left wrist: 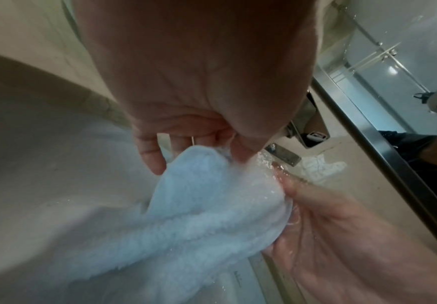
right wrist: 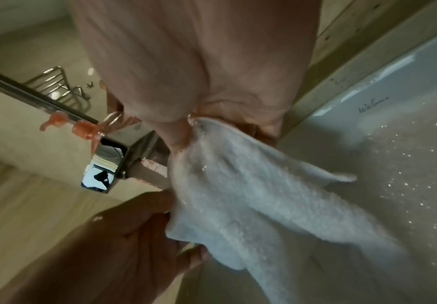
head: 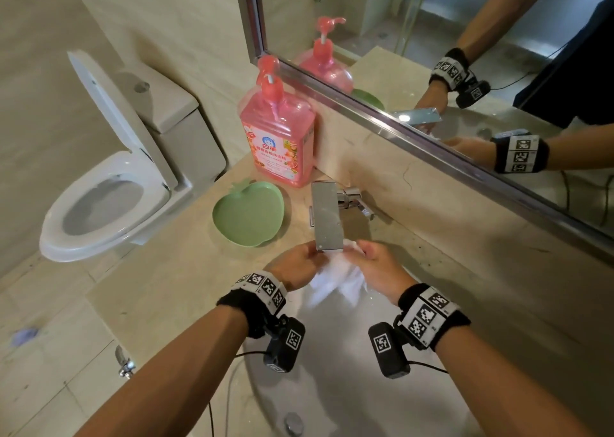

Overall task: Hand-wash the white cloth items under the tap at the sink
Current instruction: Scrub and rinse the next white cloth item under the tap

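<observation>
A wet white cloth (head: 335, 280) hangs bunched between both hands just under the flat chrome tap (head: 327, 217), over the white sink (head: 349, 386). My left hand (head: 300, 264) pinches the cloth's left side; in the left wrist view its fingers (left wrist: 150, 156) curl on the cloth (left wrist: 199, 216) while water runs over it. My right hand (head: 375, 264) grips the cloth's right side. In the right wrist view the cloth (right wrist: 251, 195) hangs from my right hand's pinching fingers (right wrist: 176, 139), below the tap (right wrist: 118, 156). Droplets speckle the sink's wall (right wrist: 394, 154).
A pink pump bottle of detergent (head: 277, 137) stands behind a green apple-shaped dish (head: 249, 215) on the beige counter (head: 186, 287), left of the tap. A mirror (head: 465, 71) runs along the back. An open toilet (head: 106, 204) is at the left. The drain plug (head: 294, 423) is near the front.
</observation>
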